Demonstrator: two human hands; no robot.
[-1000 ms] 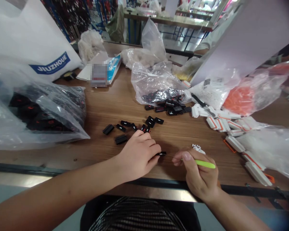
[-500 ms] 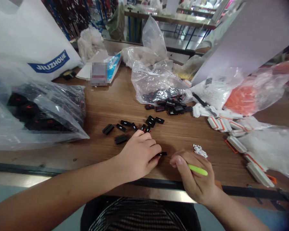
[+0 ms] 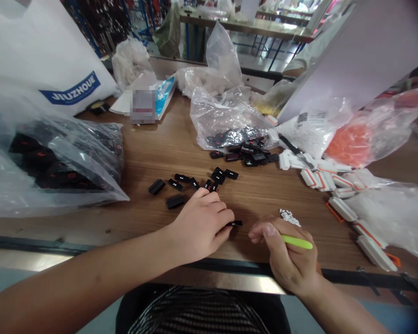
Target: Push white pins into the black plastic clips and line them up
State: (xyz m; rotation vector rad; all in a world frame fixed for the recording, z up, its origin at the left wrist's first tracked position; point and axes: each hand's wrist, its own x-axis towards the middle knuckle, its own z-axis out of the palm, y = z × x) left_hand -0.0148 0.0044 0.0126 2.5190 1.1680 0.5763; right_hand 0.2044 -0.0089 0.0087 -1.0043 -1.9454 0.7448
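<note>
My left hand (image 3: 202,226) rests on the table with its fingers closed on a small black plastic part (image 3: 237,223), whose end sticks out to the right. To the right, my right hand (image 3: 290,253) is closed around a slim yellow-green tool (image 3: 297,241); its tip is hidden by my fingers. Just beyond that hand lies a little heap of tiny white pieces (image 3: 289,217). Several small black parts (image 3: 218,175) with white dots are scattered beyond my left hand, among them a black block (image 3: 175,201) lying near the wrist side.
A clear bag (image 3: 69,162) of black parts fills the left side. At the back, black pieces (image 3: 252,153) spill from another clear bag (image 3: 223,116). White and orange casings (image 3: 341,208) and a bag with orange contents (image 3: 350,141) line the right of the wooden table (image 3: 153,146).
My right hand has shifted slightly to the right with the yellow-green tool, away from the black part. My left hand stays almost in place, still on the part.
</note>
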